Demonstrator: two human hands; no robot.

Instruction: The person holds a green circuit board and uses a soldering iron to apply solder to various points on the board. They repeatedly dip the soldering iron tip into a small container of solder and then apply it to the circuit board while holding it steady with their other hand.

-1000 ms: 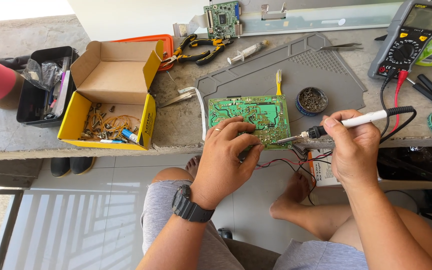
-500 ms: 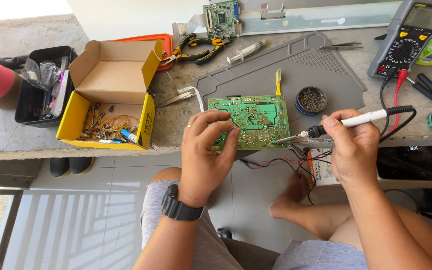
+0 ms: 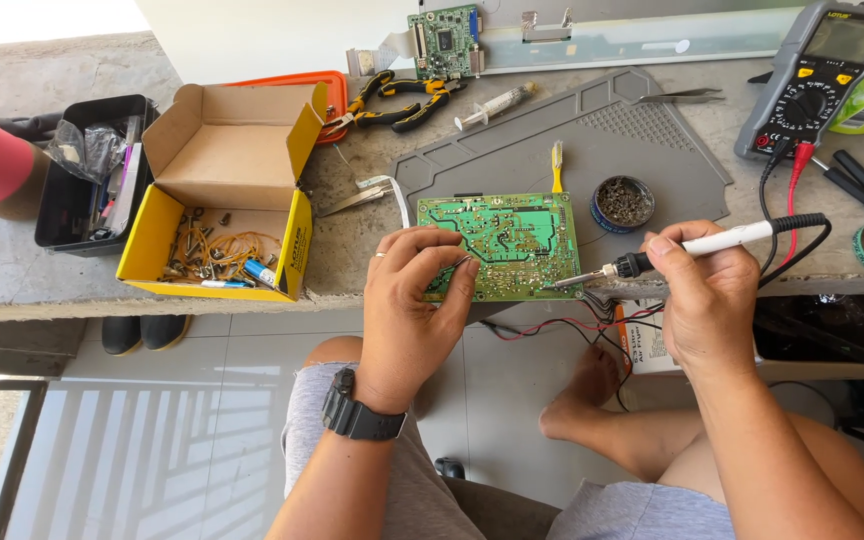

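at the front edge of the grey work mat, i see the green circuit board lying solder side up, its near edge about level with the lip of the concrete bench. my left hand sits at the board's left corner, thumb and forefinger pressed together on something thin against the board (too small for me to tell what). my right hand is closed in a pen grip round the white soldering iron, whose tip touches the board's lower right corner. the iron's black cable loops off to the right. just behind the board stands a round tin of brass wool, and beside it a yellow-handled brush. a yellow cardboard box of loose parts lies open well to the left, next to a black bin. far right, a multimeter rests with red and black leads plugged in. pliers lie near the back wall.
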